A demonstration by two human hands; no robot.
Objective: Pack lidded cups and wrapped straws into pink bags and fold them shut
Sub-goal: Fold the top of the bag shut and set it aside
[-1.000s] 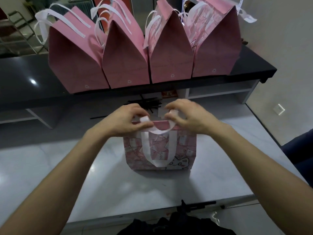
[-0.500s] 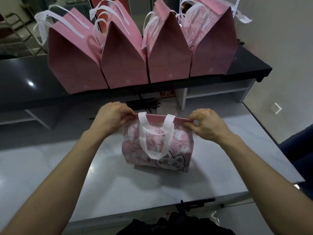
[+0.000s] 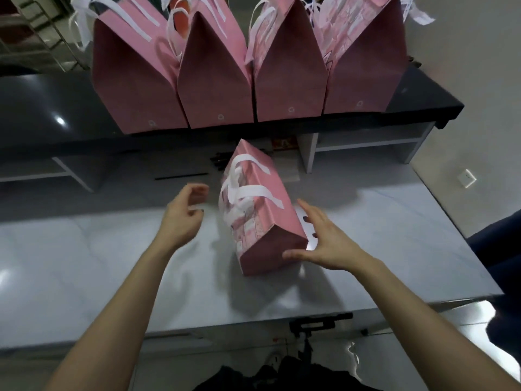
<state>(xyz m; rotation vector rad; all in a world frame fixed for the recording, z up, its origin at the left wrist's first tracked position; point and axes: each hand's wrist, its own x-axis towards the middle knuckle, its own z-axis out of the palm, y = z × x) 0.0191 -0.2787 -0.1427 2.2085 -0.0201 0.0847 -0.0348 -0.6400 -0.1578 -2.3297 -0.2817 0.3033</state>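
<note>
Pink bag (image 3: 263,215) stands on the white table (image 3: 394,235), turned so one narrow end faces the camera, its top folded into a ridge that runs away from the person. White handles (image 3: 248,190) lie draped over the folded top and down the printed left side.

Right hand (image 3: 324,244) is spread open, fingers straight, at the bag's near right corner; the thumb lies against the plain near end, and the fingers reach along the right side, though I cannot tell whether they touch it. Left hand (image 3: 183,213) hangs just left of the bag, apart from it, fingers loosely curled and holding nothing.

Behind the table runs a dark shelf (image 3: 56,108), raised on white supports. Four more bags (image 3: 217,80) stand on it in a row, side by side and touching, each folded to a peak with white handles hanging from the top. Under the shelf, behind the near bag, lie a few thin dark sticks (image 3: 180,176); they may be straws, but they are too small to tell.

At the bottom edge a dark clamp-like mount (image 3: 318,323) sits at the table's front rim. A wall socket (image 3: 468,177) shows on the right wall.
</note>
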